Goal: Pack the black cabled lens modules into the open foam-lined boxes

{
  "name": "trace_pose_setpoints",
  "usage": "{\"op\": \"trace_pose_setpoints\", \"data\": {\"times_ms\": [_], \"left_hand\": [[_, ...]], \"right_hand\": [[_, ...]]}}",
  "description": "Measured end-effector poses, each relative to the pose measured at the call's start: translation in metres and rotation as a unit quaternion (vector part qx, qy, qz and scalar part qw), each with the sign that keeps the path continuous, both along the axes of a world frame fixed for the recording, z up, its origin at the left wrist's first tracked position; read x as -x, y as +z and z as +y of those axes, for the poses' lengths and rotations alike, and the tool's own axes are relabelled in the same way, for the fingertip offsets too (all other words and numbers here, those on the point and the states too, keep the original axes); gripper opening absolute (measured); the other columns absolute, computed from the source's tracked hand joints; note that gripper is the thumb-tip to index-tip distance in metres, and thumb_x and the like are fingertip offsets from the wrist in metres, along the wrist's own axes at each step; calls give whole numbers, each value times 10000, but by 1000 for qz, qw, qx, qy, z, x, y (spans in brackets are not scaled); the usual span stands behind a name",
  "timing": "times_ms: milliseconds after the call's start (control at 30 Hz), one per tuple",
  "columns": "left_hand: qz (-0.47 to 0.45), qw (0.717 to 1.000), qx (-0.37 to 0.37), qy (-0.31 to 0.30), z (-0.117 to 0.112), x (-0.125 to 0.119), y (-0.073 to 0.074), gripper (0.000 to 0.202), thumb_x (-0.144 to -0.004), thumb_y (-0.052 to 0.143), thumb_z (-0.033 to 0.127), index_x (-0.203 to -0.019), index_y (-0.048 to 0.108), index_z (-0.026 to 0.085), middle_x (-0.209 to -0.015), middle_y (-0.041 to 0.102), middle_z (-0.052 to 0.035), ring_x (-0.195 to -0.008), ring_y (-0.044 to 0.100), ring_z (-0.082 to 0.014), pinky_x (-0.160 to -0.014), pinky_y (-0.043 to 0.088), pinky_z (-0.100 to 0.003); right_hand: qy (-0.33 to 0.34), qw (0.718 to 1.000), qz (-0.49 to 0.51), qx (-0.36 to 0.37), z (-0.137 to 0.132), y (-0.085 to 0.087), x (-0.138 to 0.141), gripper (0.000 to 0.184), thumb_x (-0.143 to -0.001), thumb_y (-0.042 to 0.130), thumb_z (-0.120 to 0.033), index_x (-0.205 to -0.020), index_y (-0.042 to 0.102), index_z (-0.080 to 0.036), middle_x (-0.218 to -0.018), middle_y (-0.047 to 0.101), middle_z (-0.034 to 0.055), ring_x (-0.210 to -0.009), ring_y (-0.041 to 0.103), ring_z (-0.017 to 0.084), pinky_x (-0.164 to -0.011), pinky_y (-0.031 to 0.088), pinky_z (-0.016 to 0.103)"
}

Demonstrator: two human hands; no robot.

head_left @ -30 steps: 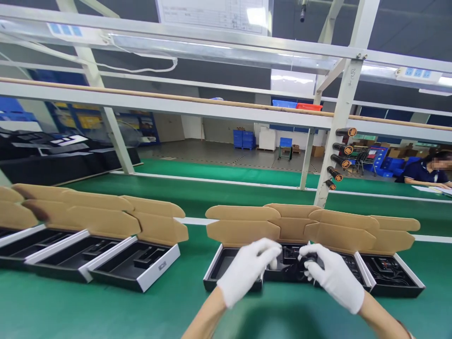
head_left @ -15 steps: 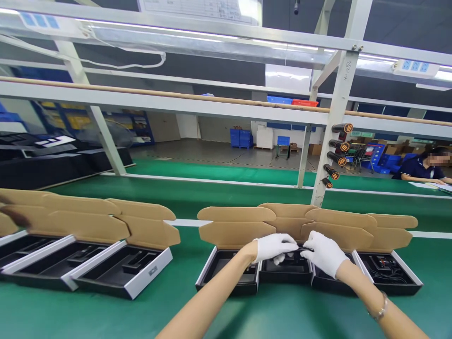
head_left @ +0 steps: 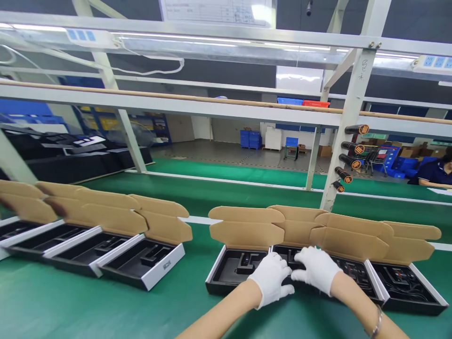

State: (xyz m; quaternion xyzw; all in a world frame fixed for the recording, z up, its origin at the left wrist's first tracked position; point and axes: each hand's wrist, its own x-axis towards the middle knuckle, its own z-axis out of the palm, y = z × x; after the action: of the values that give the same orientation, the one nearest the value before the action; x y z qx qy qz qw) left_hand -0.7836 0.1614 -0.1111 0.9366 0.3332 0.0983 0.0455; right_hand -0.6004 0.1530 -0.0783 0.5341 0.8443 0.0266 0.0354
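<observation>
Both my hands wear white gloves and are over an open cardboard box [head_left: 288, 249], second from the left in the right-hand group. My left hand [head_left: 271, 278] lies at the box's left front corner, thumb out and fingers apart. Above the right part of the same box is my right hand [head_left: 317, 269], with a gap between thumb and fingers. No held object shows in either hand. Most of the box's inside is hidden beneath them. The leftmost box of this group [head_left: 216, 268] has a black insert with a raised holder [head_left: 244, 263].
Two boxes on the right contain black cables [head_left: 416, 286]. Several similar open boxes [head_left: 165, 268] form a row on the left of the green table [head_left: 169, 310]. Black cylinders [head_left: 350, 161] are fixed to a white post. A person [head_left: 436, 172] sits at the far right.
The black cable that was between my hands no longer shows there. Both hands have come lower and nearer, with fingers spread over the box. The view has shifted slightly left.
</observation>
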Motion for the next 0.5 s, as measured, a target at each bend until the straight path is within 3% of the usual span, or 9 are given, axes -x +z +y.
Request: {"op": "trace_pose_setpoints", "data": {"times_ms": [100,200,233,300,367,433,500], "left_hand": [[-11,999,-33,15,-6,11,9,380,-827,577,511,-1049,663,214,-1012,677,-80,-1060,552,-291,-1046,356,-428],[-44,987,-74,134,-11,65,29,389,-913,409,503,-1122,633,264,-1153,647,-39,-1140,520,-237,-1091,296,-331],[-59,971,-90,213,-10,92,36,449,-950,298,459,-1172,615,232,-1225,617,-72,-1189,492,-255,-1111,263,-360],[-85,908,-115,393,-6,154,47,607,-954,164,416,-1289,512,49,-1324,519,-223,-1260,419,-362,-1119,207,-487],[-83,849,-101,513,1,210,52,672,-929,186,435,-1286,469,-59,-1209,543,-328,-1156,482,-447,-989,330,-562],[-63,821,-56,564,8,245,51,596,-887,286,391,-1216,559,-24,-1074,607,-315,-995,573,-451,-852,417,-545],[-48,820,-20,571,12,257,44,499,-852,345,346,-1163,634,84,-1043,649,-245,-916,617,-393,-799,451,-483]], "right_hand": [[11,1000,-9,-6,-7,-33,6,303,-803,654,-403,-1007,677,-179,-1013,669,110,-959,608,294,-826,489,415],[0,999,7,-31,-7,-58,7,261,-785,671,-317,-1010,659,-187,-1010,653,87,-951,593,289,-821,484,422],[2,999,13,-37,-6,-62,5,251,-786,667,-309,-1006,656,-189,-1005,650,83,-941,593,289,-813,484,424],[8,998,22,-51,-6,-65,3,240,-794,656,-298,-1007,650,-188,-1002,643,84,-935,590,289,-806,482,425],[13,998,27,-61,-6,-65,0,238,-799,649,-296,-1010,647,-187,-995,638,83,-937,585,291,-810,476,428],[13,997,31,-67,-7,-64,0,237,-796,655,-305,-1003,646,-189,-990,637,81,-941,580,292,-814,470,430],[13,997,33,-74,-8,-64,0,240,-793,662,-318,-995,645,-189,-990,637,80,-941,580,293,-812,466,430]]}}
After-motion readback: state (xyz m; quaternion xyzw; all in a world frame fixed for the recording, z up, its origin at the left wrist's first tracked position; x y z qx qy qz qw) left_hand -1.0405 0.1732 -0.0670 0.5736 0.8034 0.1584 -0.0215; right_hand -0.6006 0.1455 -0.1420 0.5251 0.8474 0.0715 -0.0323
